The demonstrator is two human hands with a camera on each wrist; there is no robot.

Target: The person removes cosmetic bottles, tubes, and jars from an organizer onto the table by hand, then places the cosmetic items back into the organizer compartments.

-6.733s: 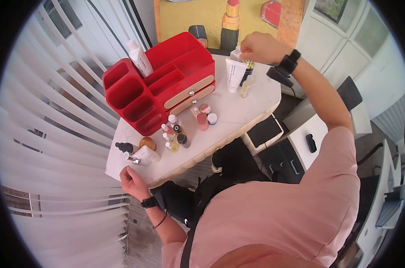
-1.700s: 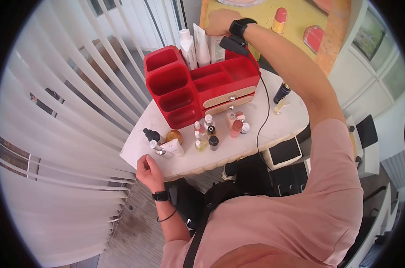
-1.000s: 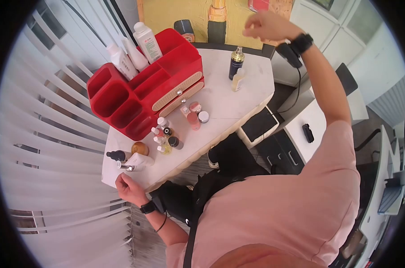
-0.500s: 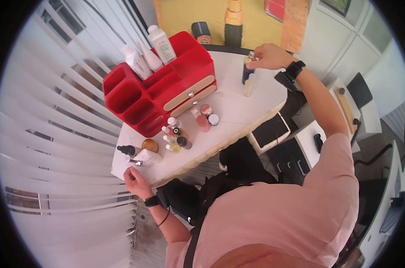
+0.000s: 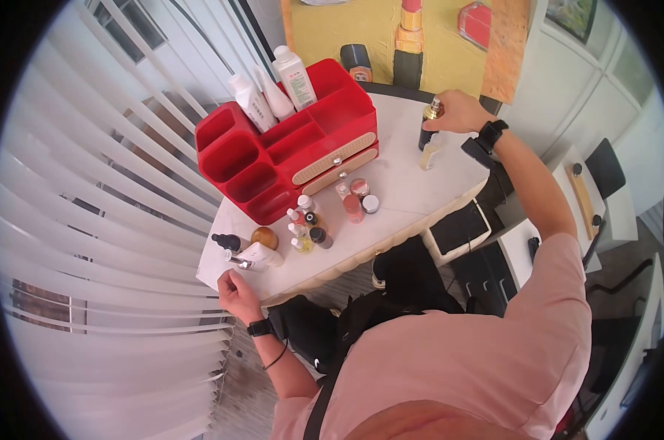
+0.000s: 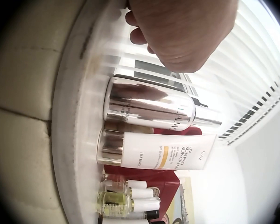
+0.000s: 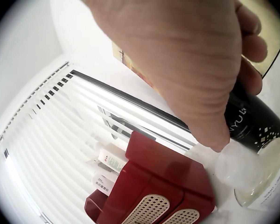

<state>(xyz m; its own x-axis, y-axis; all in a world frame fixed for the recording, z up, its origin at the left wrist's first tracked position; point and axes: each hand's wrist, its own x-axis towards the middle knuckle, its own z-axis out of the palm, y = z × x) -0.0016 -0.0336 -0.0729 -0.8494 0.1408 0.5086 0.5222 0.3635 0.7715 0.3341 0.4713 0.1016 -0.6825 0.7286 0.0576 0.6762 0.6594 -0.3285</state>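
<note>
Left hand (image 5: 238,295) by the near left end of the white table (image 5: 394,169), fingers loosely bent, holding nothing; hard to tell if touching the table. Black strap (image 5: 259,328) round the wrist. Just past the fingers, close together: a small dark bottle (image 5: 228,241), a shiny silver bottle (image 6: 149,102), a white sun cream tube (image 6: 165,151) standing on its silver cap, and a round amber jar (image 5: 264,237). Next, farther back, a big red box (image 5: 262,202) with four open cups at its left end and two tan drawers (image 5: 334,158) with round knobs in front. Standing in its back part, side by side: a white bottle (image 5: 253,104), a thin white tube (image 5: 277,101) and a second white bottle with green print (image 5: 296,79). In front of the box, a bunch of little bottles (image 5: 320,238), some with white tops, some with black. A bit more to the right, a pink bottle (image 5: 353,210) and a jar with a white lid (image 5: 371,204), close to each other. Behind the table, a yellow board (image 5: 347,22) with make-up shapes on it. Last, at the far right end, the right hand (image 5: 460,112), thumb and fingers round a tall black bottle (image 7: 252,121) with a gold top. Right beside that, nearer the front, a small pale yellow bottle (image 7: 270,179) with a clear white cap.
</note>
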